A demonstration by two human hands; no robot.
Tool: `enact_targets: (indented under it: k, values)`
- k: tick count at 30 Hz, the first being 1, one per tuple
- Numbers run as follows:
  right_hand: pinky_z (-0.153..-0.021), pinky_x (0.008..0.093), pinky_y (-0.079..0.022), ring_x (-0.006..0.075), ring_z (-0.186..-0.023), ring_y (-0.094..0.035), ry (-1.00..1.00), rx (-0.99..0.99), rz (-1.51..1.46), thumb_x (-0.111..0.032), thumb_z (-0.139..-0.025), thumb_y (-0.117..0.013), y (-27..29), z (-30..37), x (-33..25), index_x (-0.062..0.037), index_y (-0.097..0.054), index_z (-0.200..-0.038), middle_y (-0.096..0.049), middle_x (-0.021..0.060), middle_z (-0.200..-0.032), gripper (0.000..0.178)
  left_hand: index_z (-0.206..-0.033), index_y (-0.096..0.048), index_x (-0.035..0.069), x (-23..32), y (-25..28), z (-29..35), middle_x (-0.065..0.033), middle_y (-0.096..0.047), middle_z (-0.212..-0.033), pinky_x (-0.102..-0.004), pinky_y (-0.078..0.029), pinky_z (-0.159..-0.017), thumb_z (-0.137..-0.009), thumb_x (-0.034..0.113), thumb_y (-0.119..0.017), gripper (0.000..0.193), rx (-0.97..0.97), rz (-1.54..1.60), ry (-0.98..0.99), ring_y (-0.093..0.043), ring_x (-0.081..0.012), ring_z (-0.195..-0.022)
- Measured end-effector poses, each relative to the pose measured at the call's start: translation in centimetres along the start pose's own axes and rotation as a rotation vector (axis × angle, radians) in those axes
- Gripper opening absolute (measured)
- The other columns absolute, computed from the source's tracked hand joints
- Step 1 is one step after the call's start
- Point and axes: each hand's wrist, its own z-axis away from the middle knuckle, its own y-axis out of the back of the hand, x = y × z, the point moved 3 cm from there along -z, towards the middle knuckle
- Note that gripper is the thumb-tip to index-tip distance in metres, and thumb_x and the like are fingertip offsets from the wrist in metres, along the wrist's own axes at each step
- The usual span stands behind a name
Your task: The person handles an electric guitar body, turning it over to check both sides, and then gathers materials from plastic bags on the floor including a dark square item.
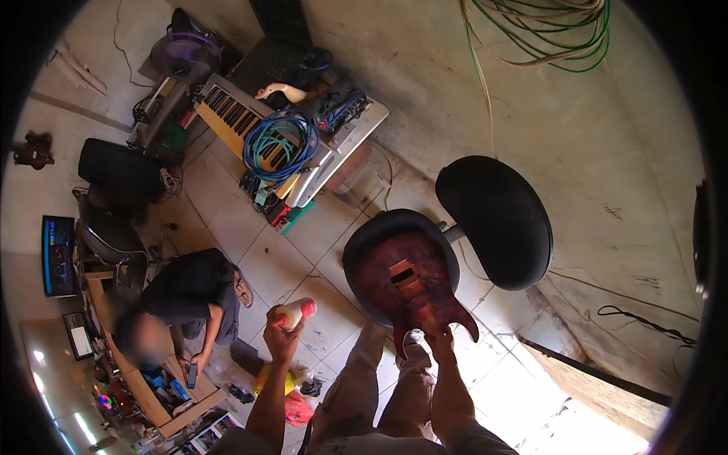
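Note:
My left hand (281, 343) is wrapped round a small pale bottle (291, 313) with a red cap and a red base, held up above the tiled floor. A dark red-brown electric guitar body (377, 267) without a neck lies on the black round seat (392, 219) of a chair in front of me. At the near end of the body, between its two horns, my right hand (440, 343) grips the neck-joint area. Its fingertips are partly hidden there. A rectangular pickup cavity (405, 274) shows in the middle of the body.
The chair's black padded backrest (497, 221) stands to the right, near the wall. At the far side is a keyboard (227, 114) with a coiled blue cable (282, 145) on it. To the left, another person (189, 284) crouches by a wooden drawer unit (144, 390). A red bag (298, 409) lies on the floor.

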Motion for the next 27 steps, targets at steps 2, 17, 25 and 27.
enact_targets:
  k: [2,17,25,27]
  values:
    - [-0.088,0.0469,-0.055,0.0357,-0.109,-0.063,-0.044,-0.086,0.091,-0.014,-0.094,-0.062,1.8,-0.4,0.7,-0.0129,-0.006,-0.154,-0.052,0.0128,-0.129,0.082,-0.113,-0.059,0.008,1.3,-1.2,-0.5,-0.0122,-0.069,-0.096,-0.0394,-0.056,-0.079,-0.065,0.030,-0.089,0.061,-0.023,-0.036,-0.002,-0.069,-0.0323,-0.087]
    - [-0.063,0.0293,-0.056,0.0202,-0.078,-0.072,0.255,0.123,0.867,-0.013,-0.093,-0.061,3.5,14.0,-5.2,0.0035,-0.059,-0.125,-0.071,0.0140,-0.096,0.037,-0.108,-0.060,0.004,32.3,-12.3,-29.5,-0.0196,-0.070,-0.098,-0.0454,-0.052,-0.085,-0.065,0.042,-0.084,0.062,-0.056,-0.034,-0.486,-0.068,-0.0360,-0.094]
    - [-0.052,0.0298,-0.053,0.0191,-0.060,-0.069,-0.208,0.522,0.933,-0.013,-0.084,-0.062,14.2,27.6,7.5,0.0058,-0.063,-0.118,-0.069,0.0137,-0.070,0.039,-0.111,-0.061,0.005,35.6,-18.2,-40.3,-0.0196,-0.070,-0.101,-0.0443,-0.051,-0.090,-0.065,0.048,-0.082,0.066,-0.101,-0.144,-0.489,-0.067,-0.0371,-0.099]
    - [-0.043,0.0317,-0.047,0.0169,-0.049,-0.058,-0.087,0.495,0.832,-0.016,-0.086,-0.064,17.3,29.7,11.6,0.0006,-0.061,-0.121,-0.062,0.0107,-0.065,0.039,-0.111,-0.060,0.005,35.0,-18.8,-41.1,-0.0207,-0.069,-0.105,-0.0444,-0.051,-0.091,-0.065,0.049,-0.082,0.068,-0.123,-0.165,-0.439,-0.066,-0.0374,-0.102]
